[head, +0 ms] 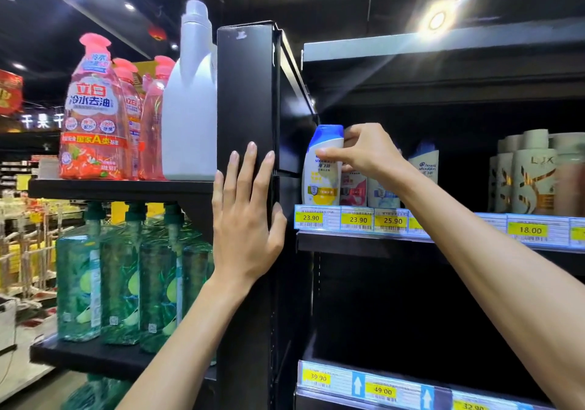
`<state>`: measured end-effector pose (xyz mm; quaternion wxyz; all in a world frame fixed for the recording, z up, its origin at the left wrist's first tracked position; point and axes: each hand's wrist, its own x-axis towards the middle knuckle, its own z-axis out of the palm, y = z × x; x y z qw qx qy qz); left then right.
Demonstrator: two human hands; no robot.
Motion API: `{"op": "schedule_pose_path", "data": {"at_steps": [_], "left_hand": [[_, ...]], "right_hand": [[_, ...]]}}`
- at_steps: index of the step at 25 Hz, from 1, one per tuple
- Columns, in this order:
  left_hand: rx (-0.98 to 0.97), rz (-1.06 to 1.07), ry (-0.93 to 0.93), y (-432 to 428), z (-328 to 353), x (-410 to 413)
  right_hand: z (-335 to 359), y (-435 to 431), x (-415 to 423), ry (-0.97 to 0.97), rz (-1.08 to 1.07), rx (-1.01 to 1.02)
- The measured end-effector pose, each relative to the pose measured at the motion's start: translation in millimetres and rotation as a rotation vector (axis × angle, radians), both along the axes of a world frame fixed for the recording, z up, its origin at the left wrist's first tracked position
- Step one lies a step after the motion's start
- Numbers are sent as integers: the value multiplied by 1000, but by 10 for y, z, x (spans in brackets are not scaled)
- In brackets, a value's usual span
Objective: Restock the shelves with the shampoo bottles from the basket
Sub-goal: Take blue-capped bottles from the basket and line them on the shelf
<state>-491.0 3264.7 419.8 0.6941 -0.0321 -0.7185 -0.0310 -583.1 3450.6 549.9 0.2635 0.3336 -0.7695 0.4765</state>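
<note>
A white shampoo bottle with a blue cap and yellow label (321, 178) stands upright at the left end of the shelf (364, 242), above a 23.90 price tag. My right hand (364, 151) grips its upper part, thumb on the front and fingers behind the cap. My left hand (245, 219) rests flat with straight fingers on the black upright post (245, 93) of the shelving, thumb around its right edge. The basket is out of view.
More shampoo bottles (422, 164) stand right of the held one, then beige LUX bottles (531, 178). Pink (91, 118) and white detergent bottles (190, 109) fill the left shelf, green bottles (126, 273) below. The shelf level under the shampoos looks dark.
</note>
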Motion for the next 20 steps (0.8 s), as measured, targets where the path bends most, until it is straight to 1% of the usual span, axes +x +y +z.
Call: {"op": "schedule_pose_path", "data": {"at_steps": [7,20], "left_hand": [[10,-13,20,10,-5,2],[6,-14,38,-2,-5,-16]], "right_hand": [[-64,-20,-24,5,8,-73],[-90,-88,8,-26,-12,-83]]}}
